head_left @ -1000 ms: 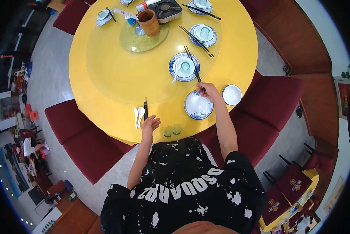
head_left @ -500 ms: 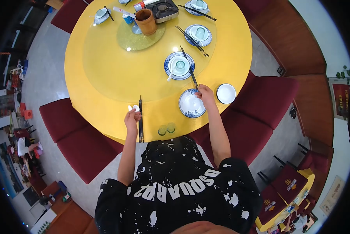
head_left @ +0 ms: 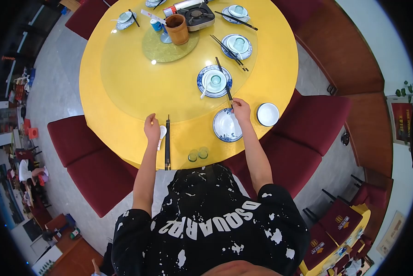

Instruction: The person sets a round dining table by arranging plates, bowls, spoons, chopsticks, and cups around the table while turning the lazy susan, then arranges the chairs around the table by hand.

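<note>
My right hand [head_left: 241, 109] pinches the lower end of black chopsticks [head_left: 225, 83], which lie across the right side of a blue-rimmed plate holding a small bowl, a cup [head_left: 215, 80] and a white spoon [head_left: 204, 94]. Just below that hand is a patterned plate [head_left: 225, 126]. My left hand [head_left: 152, 126] has its fingers closed at the left of a white spoon [head_left: 161, 134]; what they hold is too small to make out. More black chopsticks [head_left: 167, 147] lie right of that spoon. Two green glasses [head_left: 198, 154] stand near the table's front edge.
Stacked white bowls [head_left: 267, 114] stand at the right of the yellow table [head_left: 119, 131]. Farther back are a wooden holder [head_left: 177, 30], a portable stove [head_left: 198, 17] and other place settings. Dark red chairs [head_left: 303, 133] flank the table.
My left hand has moved from right of the spoons to their left, and only one spoon now shows beside the chopsticks. My right hand stays at the chopsticks by the plate.
</note>
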`<action>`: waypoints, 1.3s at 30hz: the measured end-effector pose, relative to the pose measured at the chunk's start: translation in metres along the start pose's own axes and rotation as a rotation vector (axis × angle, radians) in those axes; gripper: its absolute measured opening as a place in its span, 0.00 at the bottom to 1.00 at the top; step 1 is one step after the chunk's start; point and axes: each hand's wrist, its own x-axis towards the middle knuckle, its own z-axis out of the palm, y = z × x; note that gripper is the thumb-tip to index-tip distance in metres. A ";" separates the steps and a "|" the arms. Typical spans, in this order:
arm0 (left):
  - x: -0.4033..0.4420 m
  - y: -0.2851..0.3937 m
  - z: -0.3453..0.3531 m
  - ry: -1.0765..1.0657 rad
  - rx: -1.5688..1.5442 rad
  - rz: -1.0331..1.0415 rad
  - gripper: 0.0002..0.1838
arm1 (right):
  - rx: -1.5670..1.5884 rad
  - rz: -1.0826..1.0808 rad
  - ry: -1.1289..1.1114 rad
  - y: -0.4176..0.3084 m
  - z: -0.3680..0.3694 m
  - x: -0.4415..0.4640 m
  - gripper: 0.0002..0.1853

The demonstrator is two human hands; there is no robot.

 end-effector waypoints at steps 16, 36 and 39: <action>-0.012 0.019 0.042 -0.305 0.756 0.094 0.47 | 0.287 0.124 0.175 0.012 -0.027 -0.115 0.11; -0.035 0.049 0.058 -0.575 0.816 0.265 0.48 | -1.131 -0.100 -0.249 -0.026 -0.005 -0.107 0.73; -0.045 0.059 0.080 -0.562 0.799 0.219 0.49 | -1.163 -0.069 -0.276 -0.029 -0.001 -0.105 0.73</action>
